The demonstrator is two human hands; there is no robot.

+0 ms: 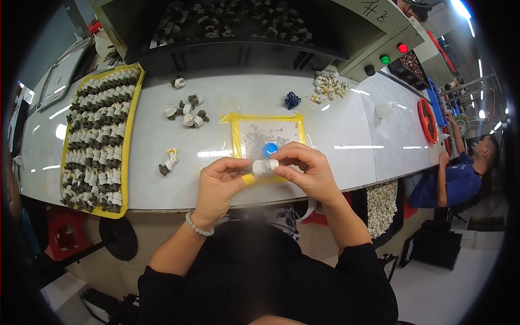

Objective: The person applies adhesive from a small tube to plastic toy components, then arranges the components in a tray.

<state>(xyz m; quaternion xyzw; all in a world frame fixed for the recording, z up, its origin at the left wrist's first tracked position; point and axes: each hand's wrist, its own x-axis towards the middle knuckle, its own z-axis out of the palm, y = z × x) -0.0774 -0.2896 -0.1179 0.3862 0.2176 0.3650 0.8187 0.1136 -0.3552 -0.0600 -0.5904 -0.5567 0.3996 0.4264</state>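
Observation:
My left hand point(223, 181) and my right hand point(310, 172) meet over the near edge of the table. Between their fingertips they pinch a small white figurine part point(264, 167), slightly blurred. Yellow tape wraps my left thumb. Just beyond the part, a round blue cap point(270, 149) rests on a spotted sheet point(248, 142) framed with yellow tape. Left of my hands lies one small figurine point(169, 162) with a white and gold top and a dark base. Farther back is a loose cluster of white-and-dark figurine pieces point(188, 115).
A yellow tray point(135, 103) holds rows of figurine pieces at left. Small white-and-gold pieces point(329, 86) and a dark blue lump point(292, 99) lie at the back. Behind stands a machine with a black tray point(244, 58) of pieces. A co-worker point(452, 179) sits at far right.

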